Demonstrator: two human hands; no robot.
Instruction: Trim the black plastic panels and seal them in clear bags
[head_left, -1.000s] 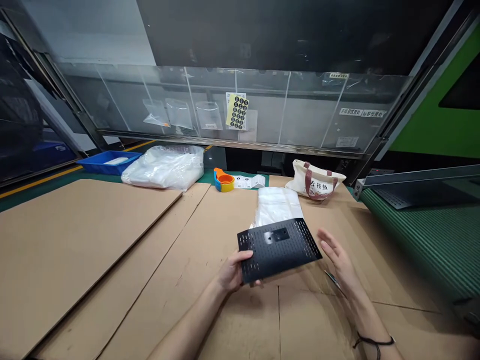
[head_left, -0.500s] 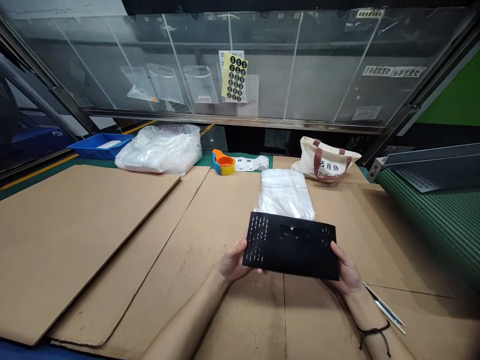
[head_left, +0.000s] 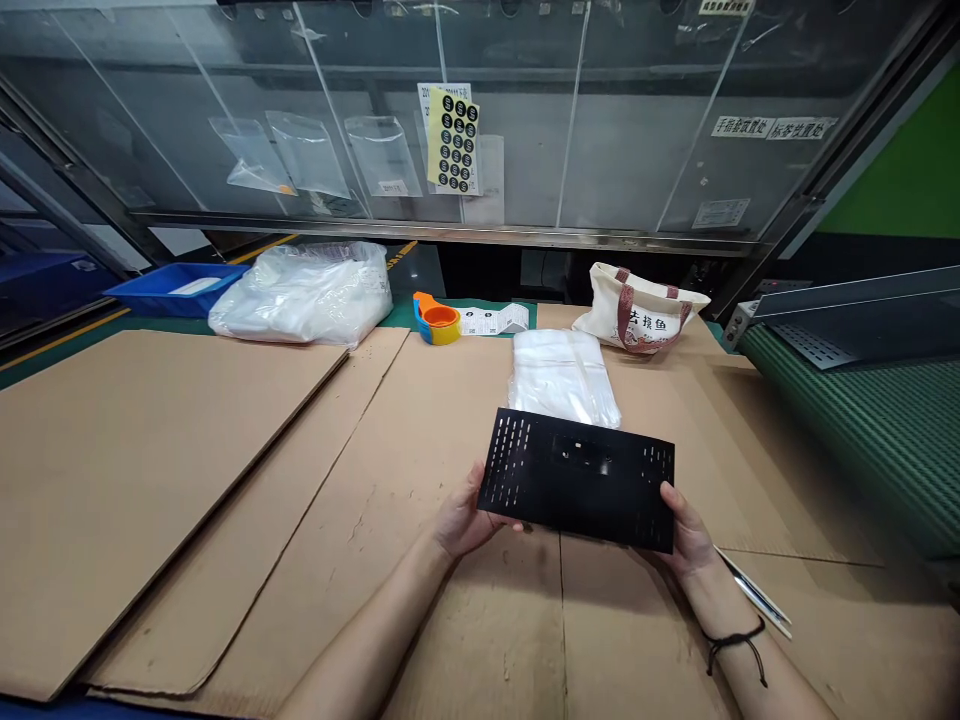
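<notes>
— Panel [head_left: 576, 478] first: black, slotted. Where is it?
— Held up off the cardboard-covered tabletop [head_left: 225, 450], level with the person's chest line in view, slightly tilted, long side running across.
— And what has it?
— Both hands. The left hand [head_left: 463, 520] takes the panel's left short edge; its grip pinches that edge, thumb on the upper face, fingers beneath (mostly hidden).
— The other one?
— The right hand [head_left: 688, 540] sits at the panel's near right corner, grip pressed shut on it, thumb on top. A black cord [head_left: 733, 643] circles that wrist.
— What lies about the panel?
— Just beyond it, a stack of clear bags [head_left: 562, 375], its near end covered by the panel's far edge. Beyond that and to the right, a canvas tote [head_left: 641, 318]. Beyond and to the left, an orange tape dispenser [head_left: 435, 321] with a label strip [head_left: 495, 320] just beside it.
— Further out?
— Well to the panel's left, a bulging white plastic bundle [head_left: 300, 295] and a blue tray [head_left: 161, 290]. Right of the panel, near the right wrist, a thin metal tool [head_left: 754, 597] lies on the cardboard (what kind, I cannot tell). A green belt [head_left: 862, 440] runs well to the right.
</notes>
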